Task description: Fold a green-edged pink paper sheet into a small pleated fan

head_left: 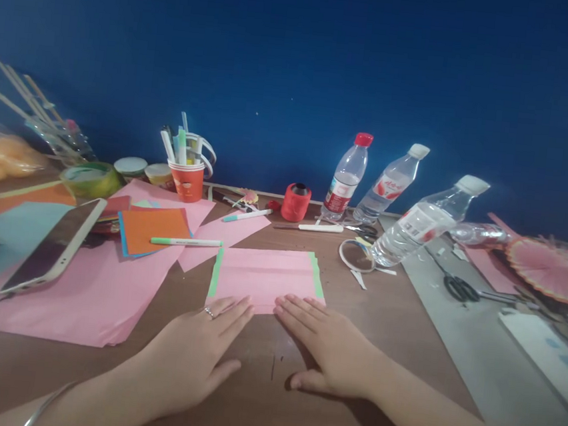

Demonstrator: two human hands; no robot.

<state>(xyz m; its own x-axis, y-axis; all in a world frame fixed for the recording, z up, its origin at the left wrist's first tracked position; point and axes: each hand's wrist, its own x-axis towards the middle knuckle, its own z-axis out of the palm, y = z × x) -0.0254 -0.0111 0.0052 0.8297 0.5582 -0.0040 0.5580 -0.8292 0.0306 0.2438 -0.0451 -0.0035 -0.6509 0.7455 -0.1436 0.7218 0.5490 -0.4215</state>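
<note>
A pink sheet with green strips along its left and right edges [265, 275] lies flat on the brown table [265, 405]. A faint crease runs across it. My left hand [195, 348] lies flat, its fingertips on the sheet's near edge at the left; a ring is on one finger. My right hand [333, 352] rests its outstretched fingertips on the same edge at the right. Both thumbs are spread away from the fingers, and neither hand grips anything. Beyond the sheet are a green-capped marker [185, 242] and a blue-capped marker [247, 215].
Pink paper [100, 296], orange paper [154, 229] and a phone [54, 244] lie left. Behind stand a red cup of pens [187, 182], a red roll [296, 203] and bottles [346, 182]. At right are scissors [461, 288] on a grey mat [434, 321].
</note>
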